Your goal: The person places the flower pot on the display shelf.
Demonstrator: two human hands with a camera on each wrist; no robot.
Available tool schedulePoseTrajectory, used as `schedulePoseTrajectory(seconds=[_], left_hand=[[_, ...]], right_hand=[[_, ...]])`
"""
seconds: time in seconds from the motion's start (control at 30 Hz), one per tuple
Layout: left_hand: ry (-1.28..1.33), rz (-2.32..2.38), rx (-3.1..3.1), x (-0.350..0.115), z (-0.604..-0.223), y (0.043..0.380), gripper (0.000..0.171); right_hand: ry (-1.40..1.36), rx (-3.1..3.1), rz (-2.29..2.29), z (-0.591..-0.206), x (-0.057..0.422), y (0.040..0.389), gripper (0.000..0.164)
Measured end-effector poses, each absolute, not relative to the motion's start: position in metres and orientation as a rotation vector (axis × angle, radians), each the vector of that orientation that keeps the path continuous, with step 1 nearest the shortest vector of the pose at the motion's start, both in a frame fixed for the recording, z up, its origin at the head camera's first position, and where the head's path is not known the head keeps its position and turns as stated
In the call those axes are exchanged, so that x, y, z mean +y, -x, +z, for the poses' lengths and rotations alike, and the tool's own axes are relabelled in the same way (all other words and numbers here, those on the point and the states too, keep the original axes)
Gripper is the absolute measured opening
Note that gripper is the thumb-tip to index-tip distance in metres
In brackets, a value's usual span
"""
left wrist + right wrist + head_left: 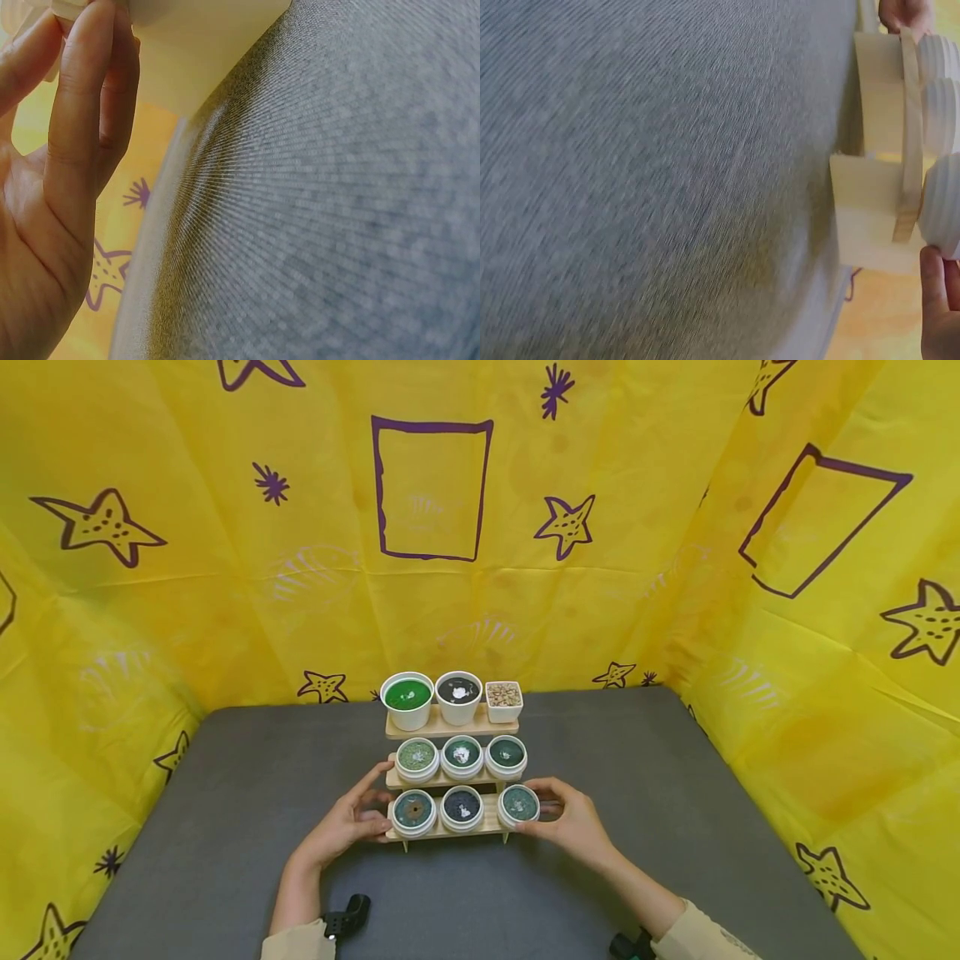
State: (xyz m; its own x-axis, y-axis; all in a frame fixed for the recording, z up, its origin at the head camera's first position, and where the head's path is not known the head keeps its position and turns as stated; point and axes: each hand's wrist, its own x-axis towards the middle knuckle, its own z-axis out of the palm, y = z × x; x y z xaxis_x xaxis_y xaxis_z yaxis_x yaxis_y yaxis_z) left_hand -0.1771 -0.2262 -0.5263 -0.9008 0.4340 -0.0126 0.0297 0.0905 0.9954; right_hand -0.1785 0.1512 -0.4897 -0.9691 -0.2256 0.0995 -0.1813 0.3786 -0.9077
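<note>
A three-tier wooden stand point(491, 814) holds rows of small white pots filled with green and dark material. My left hand point(341, 822) grips the stand's left end at the lower tiers. In the left wrist view, the left fingers point(79, 112) and thumb pinch a pale wooden edge at the top. At the other end, my right hand point(573, 822) holds the rightmost pot point(519, 803) of the bottom tier by its side. The right wrist view shows this ribbed white pot point(943, 206) over the tier's end, with the right fingertips point(932, 270) against it.
On the top tier stand a bright green pot point(407, 693), a dark pot point(459, 691) and a square cup point(504, 702) of light bits. Three pots, one a dark green pot point(506, 753), line the middle tier. Grey cloth point(247, 777) covers the table; yellow patterned fabric point(622, 527) surrounds it.
</note>
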Motion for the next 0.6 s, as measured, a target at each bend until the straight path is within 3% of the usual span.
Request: schedulePoseTrajectory(seconds=[0.6], left_hand=[[-0.472, 1.887, 2.061, -0.227, -0.527, 0.177, 0.092]], right_hand=[[0.373, 2.550, -1.745, -0.490, 0.136, 0.177, 0.057]])
